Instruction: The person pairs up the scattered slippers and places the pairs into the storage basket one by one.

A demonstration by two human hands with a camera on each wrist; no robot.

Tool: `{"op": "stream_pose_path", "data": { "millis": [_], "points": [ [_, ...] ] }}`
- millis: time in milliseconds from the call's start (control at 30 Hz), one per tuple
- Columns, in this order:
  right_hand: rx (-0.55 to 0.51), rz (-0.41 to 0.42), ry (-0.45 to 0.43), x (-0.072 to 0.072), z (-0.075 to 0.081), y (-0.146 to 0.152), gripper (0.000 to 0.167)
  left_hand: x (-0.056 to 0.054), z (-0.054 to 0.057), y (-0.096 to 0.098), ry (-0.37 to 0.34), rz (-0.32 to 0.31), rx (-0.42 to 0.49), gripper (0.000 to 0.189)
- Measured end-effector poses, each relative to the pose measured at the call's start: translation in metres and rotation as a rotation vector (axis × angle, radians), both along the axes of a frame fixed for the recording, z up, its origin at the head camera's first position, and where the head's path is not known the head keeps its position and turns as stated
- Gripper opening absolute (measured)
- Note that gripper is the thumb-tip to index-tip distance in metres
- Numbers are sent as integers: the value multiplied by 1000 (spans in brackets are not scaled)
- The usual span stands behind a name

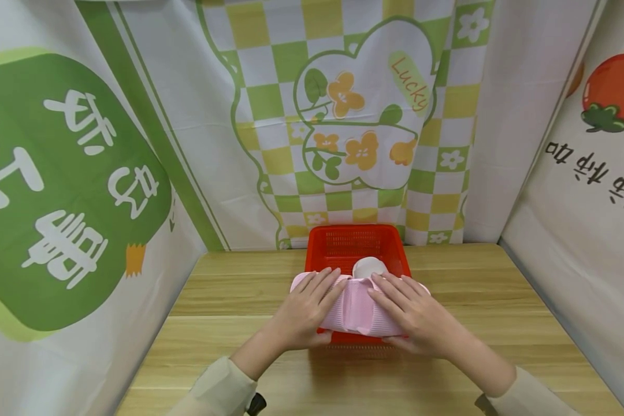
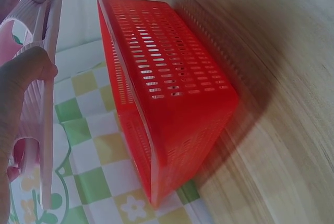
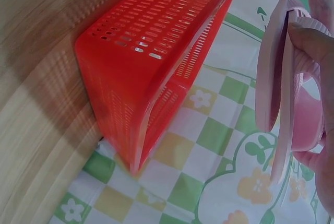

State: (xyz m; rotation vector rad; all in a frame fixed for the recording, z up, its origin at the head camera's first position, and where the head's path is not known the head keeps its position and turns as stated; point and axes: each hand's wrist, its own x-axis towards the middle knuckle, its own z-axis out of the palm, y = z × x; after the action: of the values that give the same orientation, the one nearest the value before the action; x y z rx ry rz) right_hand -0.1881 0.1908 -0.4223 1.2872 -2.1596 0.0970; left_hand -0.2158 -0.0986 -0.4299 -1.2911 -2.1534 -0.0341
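Observation:
In the head view a pair of pink slippers point(image 1: 357, 309) with ribbed straps is held above a red basket. My left hand point(image 1: 305, 309) grips the left side, fingers over the top and thumb at the near lower edge. My right hand point(image 1: 421, 312) holds the right side in the same manner. From the right wrist, two pink soles point(image 3: 276, 78) appear close together with a narrow gap; the left wrist view has a pink sole point(image 2: 49, 104) edge-on. Behind the slippers, a white rounded thing point(image 1: 369, 267) shows partly; its kind is unclear.
The red perforated basket point(image 1: 356, 237) stands on the wooden table point(image 1: 239, 323) near the back, its front partly covered by the slippers. Cloth with green and yellow checks point(image 1: 275, 104) hangs behind, and printed cloth walls point(image 1: 73, 173) enclose the sides.

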Motion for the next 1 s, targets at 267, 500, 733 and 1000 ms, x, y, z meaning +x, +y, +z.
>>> {"op": "stream_pose_path", "data": {
  "millis": [267, 500, 733, 1000],
  "points": [
    [0, -9, 8, 1, -1, -1, 93, 1, 0, 1, -4, 4, 2, 95],
    [0, -16, 16, 1, -2, -1, 96, 2, 2, 2, -2, 3, 1, 95],
    [3, -23, 15, 2, -1, -2, 90, 4, 3, 4, -5, 4, -2, 94],
    [-17, -5, 26, 1, -1, -3, 65, 4, 3, 6, -2, 11, -9, 94]
  ]
}}
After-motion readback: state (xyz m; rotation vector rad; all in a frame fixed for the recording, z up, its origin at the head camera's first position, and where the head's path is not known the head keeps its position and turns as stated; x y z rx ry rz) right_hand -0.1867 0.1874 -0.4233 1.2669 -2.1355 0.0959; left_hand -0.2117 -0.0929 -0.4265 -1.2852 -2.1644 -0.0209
